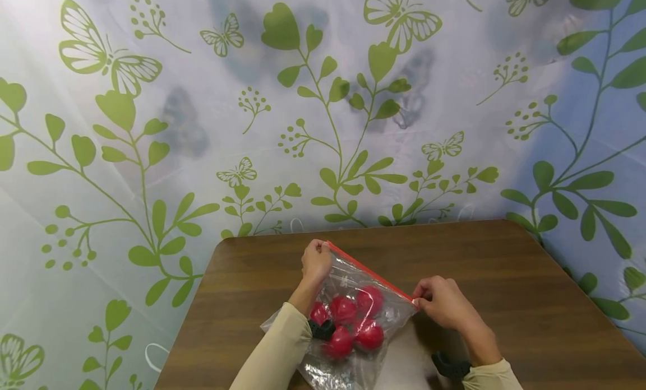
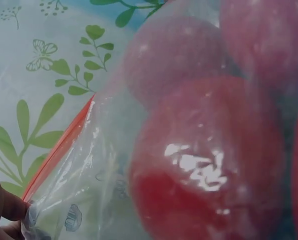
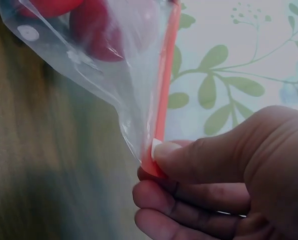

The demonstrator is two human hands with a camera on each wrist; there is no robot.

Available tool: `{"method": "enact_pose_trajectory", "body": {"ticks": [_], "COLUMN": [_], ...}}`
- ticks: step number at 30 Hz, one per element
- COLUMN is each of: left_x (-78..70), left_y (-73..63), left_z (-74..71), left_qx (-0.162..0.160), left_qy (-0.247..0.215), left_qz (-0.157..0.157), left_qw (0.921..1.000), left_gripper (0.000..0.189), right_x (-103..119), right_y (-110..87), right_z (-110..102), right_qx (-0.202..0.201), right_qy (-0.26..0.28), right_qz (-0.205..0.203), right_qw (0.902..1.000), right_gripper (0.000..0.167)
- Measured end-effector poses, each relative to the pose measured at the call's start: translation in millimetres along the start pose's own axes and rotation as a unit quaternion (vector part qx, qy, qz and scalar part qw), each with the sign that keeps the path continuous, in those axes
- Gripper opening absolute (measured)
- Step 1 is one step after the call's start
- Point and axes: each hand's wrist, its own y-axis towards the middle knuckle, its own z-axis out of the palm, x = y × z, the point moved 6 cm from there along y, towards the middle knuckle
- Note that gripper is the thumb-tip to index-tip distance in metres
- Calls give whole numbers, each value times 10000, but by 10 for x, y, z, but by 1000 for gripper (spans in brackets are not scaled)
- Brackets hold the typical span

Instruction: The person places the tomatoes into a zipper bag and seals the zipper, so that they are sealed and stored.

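Observation:
A clear zip bag with a red zip strip hangs tilted between both hands above the table. Inside lie several smooth, red, round things; their exact kind is unclear through the plastic. At the strip's upper left end, my left hand pinches the bag's corner. My right hand pinches the lower right end of the strip between thumb and forefinger. A small white slider shows under the right thumb in the right wrist view. The left wrist view is mostly filled by the red things behind shiny plastic.
A brown wood-grain table spreads beneath the bag. Behind it hangs a pale curtain printed with green leaves and butterflies. Dark straps sit at the wrists, and beige sleeves cover the forearms.

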Motion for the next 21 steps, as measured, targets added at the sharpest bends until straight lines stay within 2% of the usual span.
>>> {"method": "enact_pose_trajectory", "body": {"ticks": [3, 6, 9, 11, 13, 17, 18, 21], "left_x": [-283, -372, -316, -195, -135, -95, -141, -112], "left_y": [-136, -151, -124, -67, -60, -103, -158, -187], "left_z": [-78, -80, -67, -40, -38, -43, -68, -85], "left_qx": [94, 53, 50, 44, 199, 573, 722, 764], "left_qy": [29, 16, -34, 84, 184, 204, 134, 188], "left_qz": [-214, -260, -336, -303, -332, -324, -432, -521], "left_qw": [9997, 9996, 9994, 9995, 9991, 9976, 9964, 9955], "left_gripper": [23, 23, 19, 18, 18, 23, 25, 28], "right_x": [-29, -48, -93, -138, -183, -243, -249, -262], "right_y": [44, 92, 117, 118, 117, 130, 134, 146], "right_z": [-1, -19, 27, 86, 138, 180, 183, 196], "right_qx": [-186, -390, -373, -282, -219, -289, -310, -301], "right_qy": [-46, -162, -274, -298, -329, -366, -384, -359], "right_qz": [62, 131, 329, 508, 675, 879, 900, 1006], "right_qw": [9998, 9990, 9984, 9979, 9969, 9950, 9947, 9938], "right_gripper": [16, 15, 15, 15, 14, 12, 11, 9]}}
